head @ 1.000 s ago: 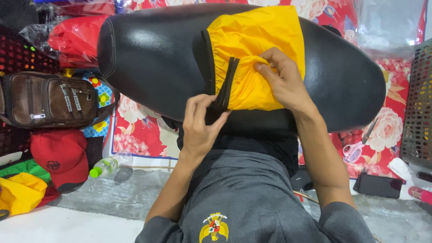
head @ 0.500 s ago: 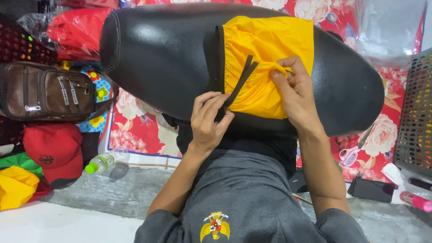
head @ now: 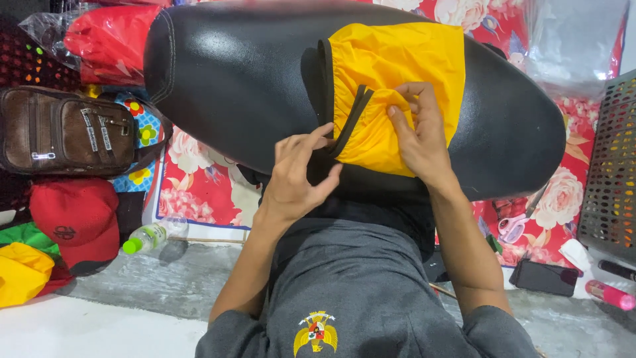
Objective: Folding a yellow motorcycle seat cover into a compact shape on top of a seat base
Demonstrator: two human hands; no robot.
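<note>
A large black seat lies across my lap, with a yellow fabric cover stretched over its right part. The cover's edge has a black elastic trim that is bunched and folded. My left hand pinches the trim's lower end against the seat's front side. My right hand presses and gathers the yellow fabric just right of the trim, fingers curled into it.
A brown bag and a red cap lie at the left, with a small bottle with a green cap near them. A floral mat covers the floor. A dark perforated basket, a black phone and scissors sit at the right.
The seat has shifted a little toward me. My right hand has slid down from the cover's upper edge onto the bunched fabric. My left hand stays on the trim.
</note>
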